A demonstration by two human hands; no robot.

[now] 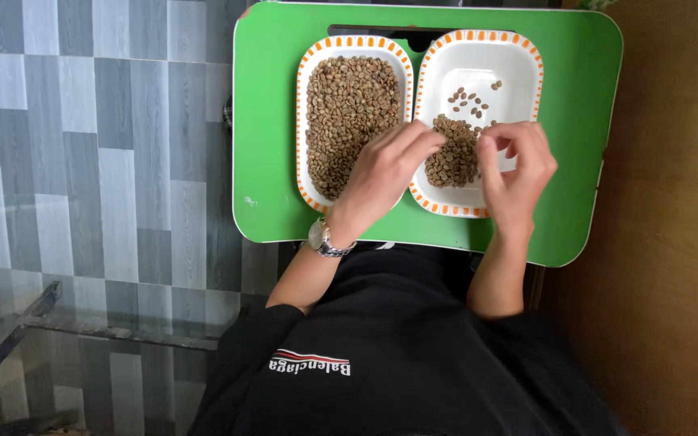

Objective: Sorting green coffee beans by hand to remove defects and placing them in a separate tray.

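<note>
Two white rectangular plates with orange-dashed rims lie side by side on a green tray (268, 121). The left plate (301, 121) is nearly full of pale green-brown coffee beans (349, 105). The right plate (478, 60) holds a small bean pile (454, 157) and a few loose beans (468, 101) farther up. My left hand (385, 173), with a wristwatch (322, 238), reaches across the gap between the plates, its fingertips on the small pile. My right hand (515, 165) hovers over the right plate's near corner, fingers curled towards the thumb. Whether it pinches a bean is hidden.
The tray has a handle slot (414, 34) at its far edge and sits above my lap in a black shirt. Grey tiled floor (82, 161) lies to the left, a brown wooden surface (672, 242) to the right. A glass-topped table edge (34, 323) shows at lower left.
</note>
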